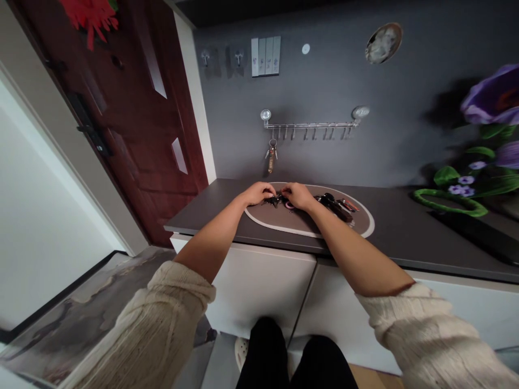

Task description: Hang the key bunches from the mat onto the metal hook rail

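Both my hands meet over an oval brown mat (275, 219) with a pale rim, on the dark countertop. Between them is a small bunch of keys (275, 200), partly hidden by my fingers. My left hand (258, 192) pinches its left side, fingers curled. From the right, my right hand (299, 195) grips the bunch with fingertips together. Just under the right fingers lies a pink ring (289, 205). Beyond my right wrist, dark key holders (338, 208) and an orange-red item (352, 204) rest on the mat, too small to make out fully.
A clear hook rail (310, 126) is fixed to the grey wall, with one key set (271, 158) hanging at its left. Purple flowers (492, 100) and a green ring (450, 202) stand at right. A red-brown door (141, 129) is at left; white cabinets (259, 281) lie below.
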Motion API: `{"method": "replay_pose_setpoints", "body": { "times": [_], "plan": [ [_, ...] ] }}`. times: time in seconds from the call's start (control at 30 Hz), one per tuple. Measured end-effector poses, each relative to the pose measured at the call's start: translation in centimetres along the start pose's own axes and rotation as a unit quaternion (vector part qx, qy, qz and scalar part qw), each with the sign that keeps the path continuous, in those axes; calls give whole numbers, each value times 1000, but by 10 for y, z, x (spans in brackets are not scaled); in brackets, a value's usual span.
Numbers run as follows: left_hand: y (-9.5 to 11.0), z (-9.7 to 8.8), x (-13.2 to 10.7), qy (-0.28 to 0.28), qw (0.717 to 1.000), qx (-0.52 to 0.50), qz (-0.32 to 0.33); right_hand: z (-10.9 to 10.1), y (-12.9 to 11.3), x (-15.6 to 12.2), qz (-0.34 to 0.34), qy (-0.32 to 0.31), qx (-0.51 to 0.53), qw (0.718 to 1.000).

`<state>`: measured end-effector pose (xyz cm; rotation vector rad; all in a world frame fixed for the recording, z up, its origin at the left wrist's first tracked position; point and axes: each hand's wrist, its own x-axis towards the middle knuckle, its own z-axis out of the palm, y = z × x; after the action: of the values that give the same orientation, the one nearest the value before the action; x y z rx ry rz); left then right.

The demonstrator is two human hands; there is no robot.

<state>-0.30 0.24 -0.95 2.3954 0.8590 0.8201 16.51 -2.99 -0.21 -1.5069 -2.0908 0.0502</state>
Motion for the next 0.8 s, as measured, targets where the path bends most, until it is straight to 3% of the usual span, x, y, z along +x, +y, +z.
{"method": "replay_pose_setpoints", "body": {
  "times": [0.27, 0.53, 0.8],
  "plan": [
    [4, -4, -1, 81, 994, -24, -73, 1, 0, 1, -1, 2, 2, 1000],
    [7, -3, -1, 136, 982, -101, -88, -4, -5, -2, 8, 30, 61, 998],
    [6, 1, 1, 156, 965, -192, -90, -4, -13, -4, 49, 82, 260, 961]
  ]
}}
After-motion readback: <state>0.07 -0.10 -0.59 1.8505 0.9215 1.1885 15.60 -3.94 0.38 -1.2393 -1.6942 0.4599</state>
